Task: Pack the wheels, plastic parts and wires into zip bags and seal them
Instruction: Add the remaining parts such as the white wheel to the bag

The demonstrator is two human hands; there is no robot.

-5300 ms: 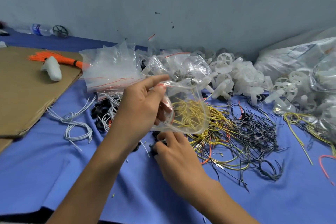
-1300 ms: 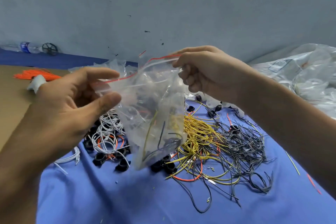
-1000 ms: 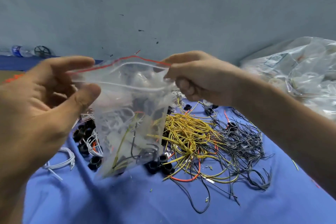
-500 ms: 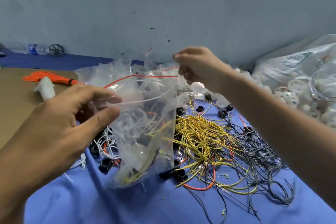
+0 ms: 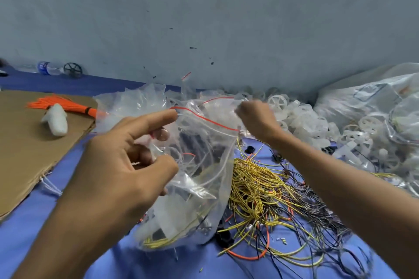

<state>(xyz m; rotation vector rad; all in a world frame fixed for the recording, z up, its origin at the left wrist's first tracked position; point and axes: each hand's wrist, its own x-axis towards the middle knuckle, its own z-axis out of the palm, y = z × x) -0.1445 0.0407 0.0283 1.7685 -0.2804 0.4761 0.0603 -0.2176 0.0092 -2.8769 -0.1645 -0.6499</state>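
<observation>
A clear zip bag (image 5: 197, 190) with a red seal line hangs above the blue cloth, holding yellow and black wires and pale plastic parts. My left hand (image 5: 127, 165) pinches the bag's near-left rim between finger and thumb. My right hand (image 5: 255, 119) is closed on the bag's far-right top corner. The bag's mouth looks partly open between the two hands. A tangle of yellow, black and orange wires (image 5: 267, 190) lies just right of the bag. White plastic wheels (image 5: 301, 115) are heaped behind my right hand.
Empty zip bags (image 5: 136, 102) pile up behind the held one. A cardboard sheet (image 5: 20, 156) at left carries an orange wire bundle (image 5: 61, 105) and a white plastic piece (image 5: 55, 118). Large filled bags (image 5: 374, 102) sit at right; a bottle (image 5: 48, 68) lies by the wall.
The bag has come down from chest height toward the cloth. My right hand moved away and to the right along the seal, and my left hand shifted its pinch on the rim.
</observation>
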